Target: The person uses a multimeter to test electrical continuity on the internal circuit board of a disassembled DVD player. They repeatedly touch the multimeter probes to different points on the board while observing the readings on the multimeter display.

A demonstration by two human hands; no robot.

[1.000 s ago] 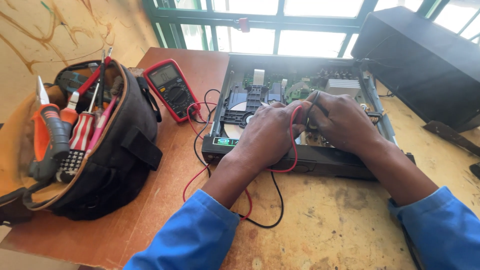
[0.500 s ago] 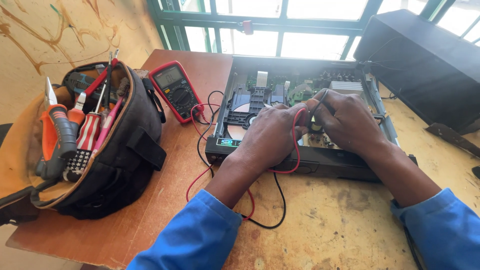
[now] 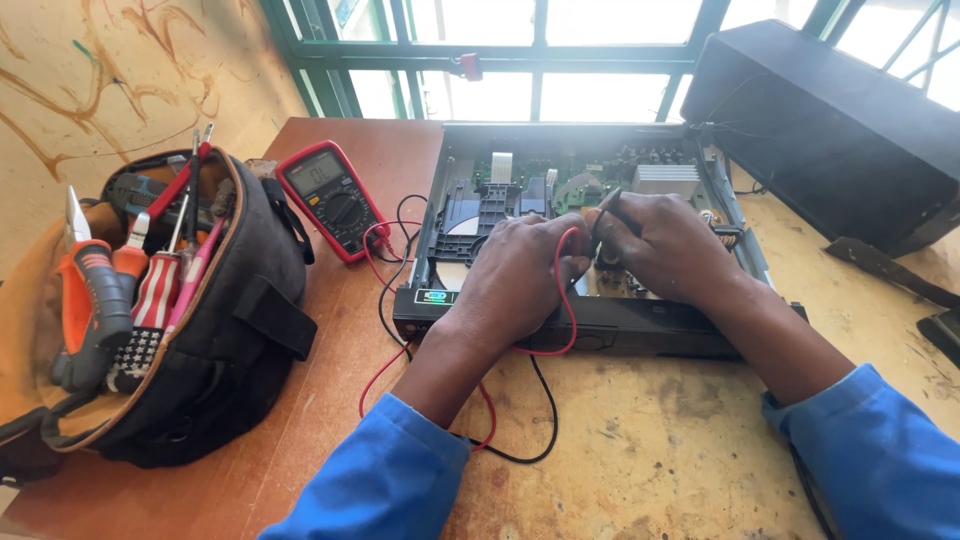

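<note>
Left hand [image 3: 520, 275]: fingers curled down over the open player chassis, closed on the red probe lead; the probe tip itself is hidden under the hand
Right hand [image 3: 665, 245]: fingers pinched narrowly round a slim black probe [image 3: 607, 205], which slants up and away from the fingertips
Hands, relation: knuckles nearly touching, both over the middle of the chassis
Open player chassis [image 3: 500, 310]: flat black metal box, lid off, directly beneath both hands; green circuit board and a ribbed silver heat sink lie just beyond the right fingertips, a black plastic disc tray just beyond the left
Red probe lead [image 3: 570, 300]: thin glossy wire, loops round the left hand's thumb side, then trails under the left wrist
Black lead [image 3: 545, 400]: thin wire, curves across the bench near the left forearm
Multimeter [image 3: 332, 200]: red rubber casing, grey screen, round dial; lies flat, left of the left hand, beside the chassis
Tool bag [image 3: 220, 330]: black fabric, soft, open top; well left of the hands, holding orange-handled pliers and striped screwdrivers
Bench [image 3: 650, 450]: worn, scuffed wood, yellowish under the forearms, reddish under the bag
Black case [image 3: 830, 130]: matt, rectangular, beyond and right of the right hand
Sleeves: blue cloth on both forearms
</note>
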